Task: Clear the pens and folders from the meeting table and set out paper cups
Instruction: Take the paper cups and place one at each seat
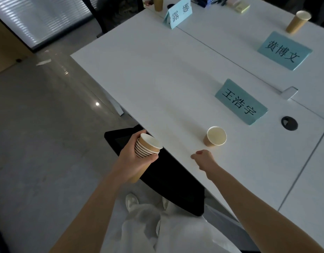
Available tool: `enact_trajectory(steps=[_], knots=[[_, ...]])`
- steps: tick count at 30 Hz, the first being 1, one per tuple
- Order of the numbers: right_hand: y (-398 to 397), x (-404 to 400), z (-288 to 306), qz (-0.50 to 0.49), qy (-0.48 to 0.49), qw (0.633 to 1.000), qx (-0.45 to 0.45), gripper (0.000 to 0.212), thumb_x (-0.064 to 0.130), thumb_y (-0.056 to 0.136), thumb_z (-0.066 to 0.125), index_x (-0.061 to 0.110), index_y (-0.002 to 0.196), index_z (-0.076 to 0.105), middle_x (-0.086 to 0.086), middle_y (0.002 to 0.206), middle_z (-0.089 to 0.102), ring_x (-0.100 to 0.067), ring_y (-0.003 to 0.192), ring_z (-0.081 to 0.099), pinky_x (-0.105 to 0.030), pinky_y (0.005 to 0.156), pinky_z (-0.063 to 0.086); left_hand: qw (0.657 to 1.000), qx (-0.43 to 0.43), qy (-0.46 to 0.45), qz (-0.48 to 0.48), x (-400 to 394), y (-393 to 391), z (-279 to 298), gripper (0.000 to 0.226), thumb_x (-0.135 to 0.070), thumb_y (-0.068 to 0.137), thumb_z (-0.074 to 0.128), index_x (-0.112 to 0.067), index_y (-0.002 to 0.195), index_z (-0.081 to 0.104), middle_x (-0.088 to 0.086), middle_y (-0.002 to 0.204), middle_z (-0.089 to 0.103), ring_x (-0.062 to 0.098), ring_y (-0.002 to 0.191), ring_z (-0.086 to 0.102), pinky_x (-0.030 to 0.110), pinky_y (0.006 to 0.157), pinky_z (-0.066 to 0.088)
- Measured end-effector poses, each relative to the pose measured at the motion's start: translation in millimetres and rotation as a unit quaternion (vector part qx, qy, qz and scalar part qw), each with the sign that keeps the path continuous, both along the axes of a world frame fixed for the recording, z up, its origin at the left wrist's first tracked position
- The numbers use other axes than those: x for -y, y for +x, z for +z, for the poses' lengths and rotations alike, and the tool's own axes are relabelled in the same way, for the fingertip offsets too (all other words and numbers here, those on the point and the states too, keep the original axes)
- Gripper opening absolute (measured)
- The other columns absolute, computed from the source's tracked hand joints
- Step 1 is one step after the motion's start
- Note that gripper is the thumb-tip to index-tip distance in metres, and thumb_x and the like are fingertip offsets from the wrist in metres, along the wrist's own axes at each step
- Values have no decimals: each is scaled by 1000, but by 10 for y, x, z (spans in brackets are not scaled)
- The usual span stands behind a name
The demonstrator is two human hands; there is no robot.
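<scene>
At the near table edge: left hand wraps a nested stack of paper cups, held off the edge over a black chair — supply kept clear of the table.
Right hand: right hand hovers low over the tabletop, fingers curled, gripping nothing, just beside the set cup.
Set cup: single paper cup upright, apart from the hand, in front of the nearest blue name card — one cup per seat, I'd guess.
Other cups: far-right cup behind the second name card; far cup by the third name card.
Contents: cups whose insides show look empty (far cup's inside not visible).
Pens, folders: none in the near area; blurred clutter at the far end, can't identify.
</scene>
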State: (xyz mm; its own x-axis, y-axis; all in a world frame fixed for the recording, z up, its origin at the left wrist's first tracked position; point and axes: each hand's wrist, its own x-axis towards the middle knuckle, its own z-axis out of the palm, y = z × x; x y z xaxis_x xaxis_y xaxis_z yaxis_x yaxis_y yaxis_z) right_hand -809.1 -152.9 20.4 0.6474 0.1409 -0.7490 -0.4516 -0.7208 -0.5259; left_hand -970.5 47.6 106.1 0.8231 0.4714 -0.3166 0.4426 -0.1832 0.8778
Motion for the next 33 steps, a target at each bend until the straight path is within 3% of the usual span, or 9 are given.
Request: enact_trajectory(steps=[3, 6, 9, 12, 17, 19, 25, 29, 33], knots=[[-190, -498, 255, 40, 79, 996, -2, 16, 15, 83, 60, 12, 97, 67, -11, 91, 69, -24, 83, 61, -39, 79, 53, 1000, 9, -10, 14, -237, -118, -38, 85, -44, 58, 81, -42, 134, 43, -21, 113, 61, -2, 104, 60, 16, 82, 50], [-412, -1114, 621, 83, 154, 984, 38, 16, 10, 85, 53, 20, 87, 65, -2, 81, 73, -22, 82, 69, -37, 79, 56, 999, 16, -6, 29, -525, -277, -74, 83, -25, 65, 86, -37, 135, 43, -13, 115, 60, -5, 99, 61, 9, 76, 48], [-701, -1748, 1001, 167, 205, 958, 109, 18, 12, 83, 55, 24, 86, 68, 4, 80, 72, -17, 85, 68, -34, 82, 55, 999, 10, 19, 38, -952, -522, -108, 84, -35, 61, 84, -40, 134, 42, -15, 109, 64, -4, 96, 62, 10, 77, 47], [-1014, -2294, 1253, 269, 201, 928, 160, 16, 21, 87, 59, 19, 97, 72, 4, 93, 73, -10, 92, 65, -25, 82, 49, 999, 3, 11, 42, -1437, -787, -130, 83, -43, 57, 81, -48, 130, 41, -15, 107, 66, 1, 94, 65, 20, 81, 50], [-1497, -3153, 1351, 366, 179, 903, 138, 25, 32, 91, 57, 21, 108, 71, 7, 100, 71, -4, 89, 62, -13, 76, 45, 999, -12, 28, 23, -2287, -1190, -96, 78, -47, 57, 80, -52, 125, 42, -17, 111, 66, 4, 101, 65, 36, 90, 53], [-1645, -3452, 1349, 377, 166, 899, 147, 28, 35, 91, 56, 19, 109, 70, 6, 99, 71, -3, 86, 59, -10, 70, 41, 999, -15, 28, 26, -2568, -1318, -108, 79, -44, 57, 83, -48, 127, 44, -17, 113, 65, 6, 103, 65, 43, 91, 54], [-1804, -4235, 1277, 369, 154, 905, 144, 25, 33, 90, 58, 18, 107, 69, 5, 99, 70, -9, 90, 62, -12, 70, 43, 998, -4, 39, 59, -3251, -1459, -94, 78, -42, 56, 83, -38, 125, 46, -18, 104, 66, 5, 94, 66, 43, 85, 56], [-1702, -4576, 1233, 352, 163, 909, 151, 20, 33, 86, 66, 20, 102, 68, 7, 94, 68, -8, 88, 62, -14, 70, 45, 998, -13, 41, 52, -3548, -1417, -97, 71, -46, 56, 80, -48, 118, 46, -23, 102, 65, 0, 92, 65, 38, 83, 56], [-1413, -5052, 1176, 316, 171, 920, 155, 15, 24, 84, 69, 20, 97, 67, 12, 86, 63, -1, 79, 59, -8, 64, 40, 998, -9, 38, 40, -4078, -1160, -129, 74, -45, 57, 80, -45, 124, 47, -18, 109, 66, 4, 98, 66, 42, 86, 56]])
